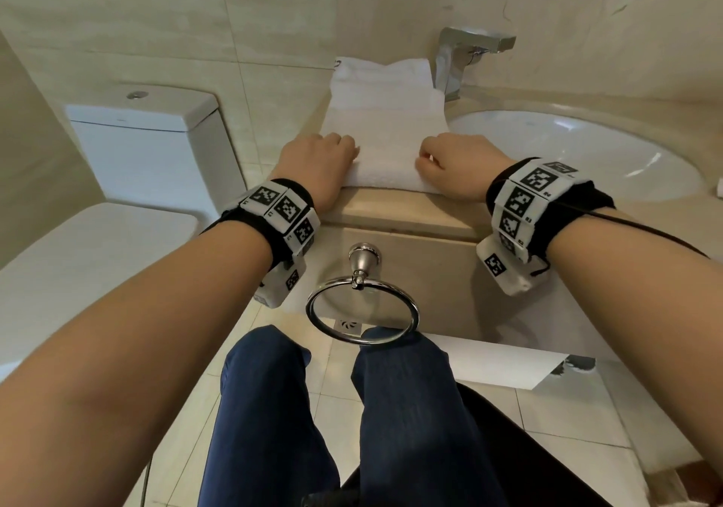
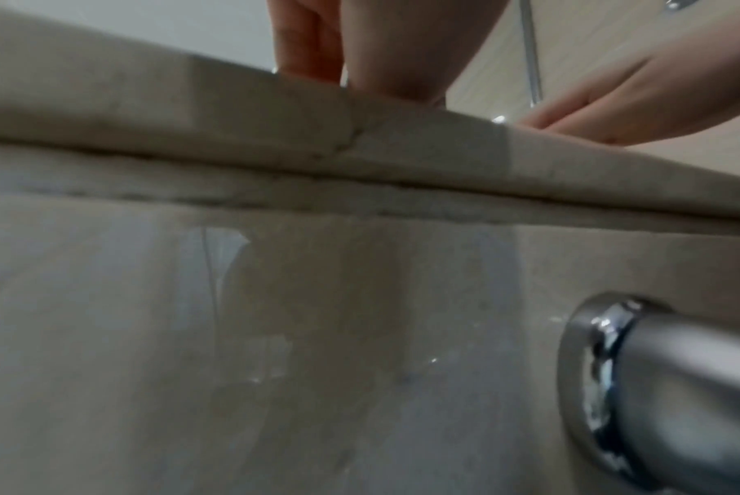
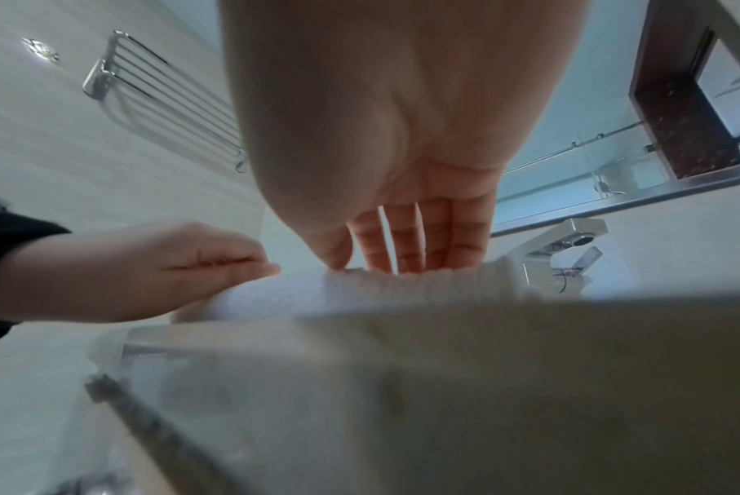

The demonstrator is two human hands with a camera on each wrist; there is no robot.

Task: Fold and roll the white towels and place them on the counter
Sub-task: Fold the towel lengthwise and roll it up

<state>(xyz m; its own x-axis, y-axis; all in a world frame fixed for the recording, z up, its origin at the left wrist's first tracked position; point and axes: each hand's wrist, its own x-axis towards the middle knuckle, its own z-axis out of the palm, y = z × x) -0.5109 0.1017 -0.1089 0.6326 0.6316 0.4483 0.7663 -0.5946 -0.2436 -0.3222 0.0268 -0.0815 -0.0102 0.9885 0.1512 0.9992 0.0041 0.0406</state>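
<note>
A white towel [image 1: 387, 127] lies as a long folded strip on the beige counter [image 1: 391, 209], running from the front edge back toward the wall. Its near end is bunched into a thick fold [image 3: 359, 291]. My left hand [image 1: 324, 154] grips the left side of that near end, thumb and fingers pinched on the cloth [image 3: 168, 268]. My right hand [image 1: 450, 158] holds the right side, its fingers [image 3: 401, 241] reaching over the fold and down behind it. The left wrist view shows only the counter edge [image 2: 359, 134] and both hands above it; the towel is hidden there.
A sink basin [image 1: 587, 154] and a chrome tap [image 1: 457, 60] sit right of the towel. A toilet [image 1: 148, 143] stands to the left. A chrome towel ring [image 1: 362, 311] hangs on the counter front, above my legs. A wire rack [image 3: 160, 100] is on the wall.
</note>
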